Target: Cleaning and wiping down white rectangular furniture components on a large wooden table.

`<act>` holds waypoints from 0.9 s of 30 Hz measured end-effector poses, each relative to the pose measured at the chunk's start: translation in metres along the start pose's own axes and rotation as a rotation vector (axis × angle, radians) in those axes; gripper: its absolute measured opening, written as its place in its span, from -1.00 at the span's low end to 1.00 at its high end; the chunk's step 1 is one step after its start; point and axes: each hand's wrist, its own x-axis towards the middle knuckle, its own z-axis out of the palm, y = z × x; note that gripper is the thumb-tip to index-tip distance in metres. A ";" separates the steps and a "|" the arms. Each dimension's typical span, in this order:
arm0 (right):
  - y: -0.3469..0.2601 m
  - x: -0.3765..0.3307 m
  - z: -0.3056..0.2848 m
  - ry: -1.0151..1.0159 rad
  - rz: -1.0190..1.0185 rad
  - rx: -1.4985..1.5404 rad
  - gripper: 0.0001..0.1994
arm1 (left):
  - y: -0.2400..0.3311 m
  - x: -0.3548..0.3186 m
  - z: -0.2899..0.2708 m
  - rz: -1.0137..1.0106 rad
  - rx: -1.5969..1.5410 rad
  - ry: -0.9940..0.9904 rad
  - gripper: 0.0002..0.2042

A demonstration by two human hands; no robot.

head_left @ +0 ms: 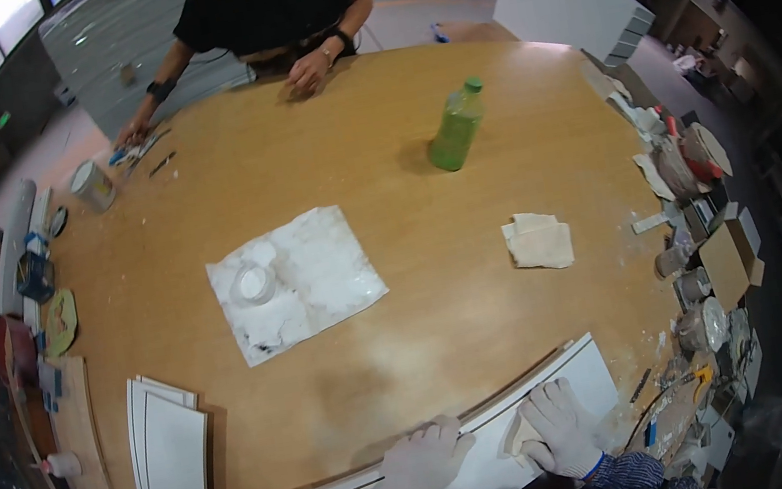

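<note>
A long white panel [586, 397] with a dark line along its far edge lies at the near side of the table. My left hand [424, 464], in a white knit glove, grips the panel with fingers bent over its far edge. Farther right, my right hand [562, 426], gloved alike, presses a folded cream cloth [517, 436] onto the panel's white face. Part of the cloth is hidden beneath the palm. Another folded cream cloth [540, 242] lies on the table beyond the right hand.
Several white panels [173, 479] are stacked at left. A stained white sheet [333, 263] bears a small jar [256, 285]. A green bottle [457, 128] stands farther back. Cans [702, 327] and scraps crowd the right edge. Across the wooden table [406, 212], another person [275, 9] reaches toward tools.
</note>
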 end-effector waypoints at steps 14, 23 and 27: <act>0.005 -0.013 0.017 0.069 -0.019 -0.058 -0.39 | -0.001 -0.003 -0.006 0.076 -0.024 -0.046 -0.73; -0.004 -0.015 0.006 0.112 -0.075 -0.027 -0.40 | -0.003 -0.007 0.010 -0.007 -0.099 0.007 -0.65; -0.003 -0.032 0.012 -0.004 0.039 0.036 -0.34 | 0.004 -0.010 0.012 -0.038 -0.124 -0.015 -0.63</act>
